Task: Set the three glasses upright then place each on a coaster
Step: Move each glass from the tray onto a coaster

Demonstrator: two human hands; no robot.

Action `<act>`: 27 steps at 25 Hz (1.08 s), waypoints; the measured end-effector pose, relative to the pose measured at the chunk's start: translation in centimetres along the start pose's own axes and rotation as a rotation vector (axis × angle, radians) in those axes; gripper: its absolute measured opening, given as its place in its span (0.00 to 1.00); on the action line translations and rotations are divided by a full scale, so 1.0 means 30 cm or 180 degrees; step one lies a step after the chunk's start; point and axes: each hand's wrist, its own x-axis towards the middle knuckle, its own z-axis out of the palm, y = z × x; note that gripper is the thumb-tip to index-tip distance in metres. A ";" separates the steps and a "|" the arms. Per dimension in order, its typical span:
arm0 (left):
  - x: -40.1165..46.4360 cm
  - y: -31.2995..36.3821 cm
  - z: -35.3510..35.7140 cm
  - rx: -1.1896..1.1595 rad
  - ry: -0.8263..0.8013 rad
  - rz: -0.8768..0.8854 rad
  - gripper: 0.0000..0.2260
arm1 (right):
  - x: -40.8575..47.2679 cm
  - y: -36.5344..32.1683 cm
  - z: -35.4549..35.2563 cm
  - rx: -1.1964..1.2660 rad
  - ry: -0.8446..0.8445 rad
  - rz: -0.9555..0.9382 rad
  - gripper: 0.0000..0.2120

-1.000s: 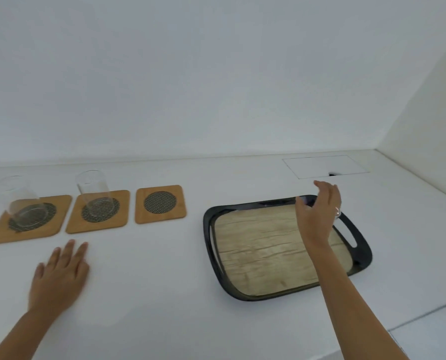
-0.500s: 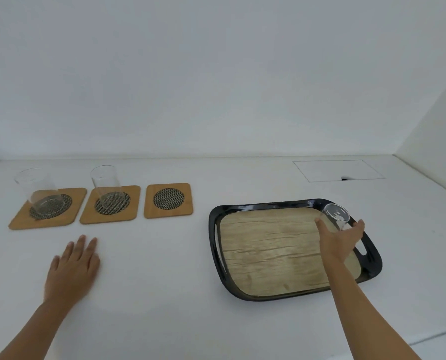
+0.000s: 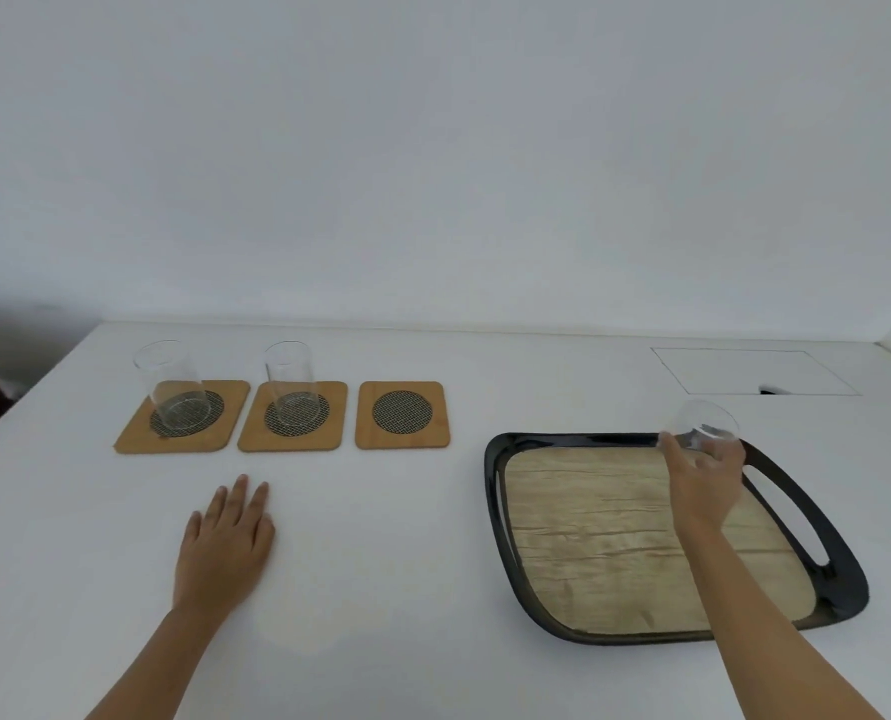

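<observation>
Three wooden coasters with dark mesh centres lie in a row at the left. A clear glass (image 3: 173,387) stands upright on the left coaster (image 3: 137,433). A second glass (image 3: 291,384) stands upright on the middle coaster (image 3: 256,433). The right coaster (image 3: 402,415) is bare. My right hand (image 3: 703,483) is shut on the third glass (image 3: 703,423), tilted, above the far right corner of the black tray (image 3: 493,485). My left hand (image 3: 225,543) rests flat on the white table, fingers apart, in front of the middle coaster.
The tray has a wood-look inner surface and a cut-out handle at its right side (image 3: 791,517). A rectangular hatch outline (image 3: 744,368) with a small dark notch lies in the table behind the tray. A white wall runs behind the table.
My right hand reached to the tray's far right corner, closed on the third glass and raised it off the tray. The view shifted left. My left hand stayed flat.
</observation>
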 end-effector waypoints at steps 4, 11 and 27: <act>-0.003 0.004 -0.013 -0.0027 -0.0032 0.0010 0.29 | -0.098 -0.135 0.241 0.0396 -0.0731 -0.0199 0.31; 0.003 0.000 -0.027 0.0001 -0.0190 -0.0003 0.25 | -0.356 -0.234 0.690 0.0380 -0.1726 -0.0225 0.29; 0.021 -0.014 0.003 -0.0023 -0.0090 0.0017 0.23 | -0.520 -0.130 0.977 -0.0211 -0.1990 0.0045 0.34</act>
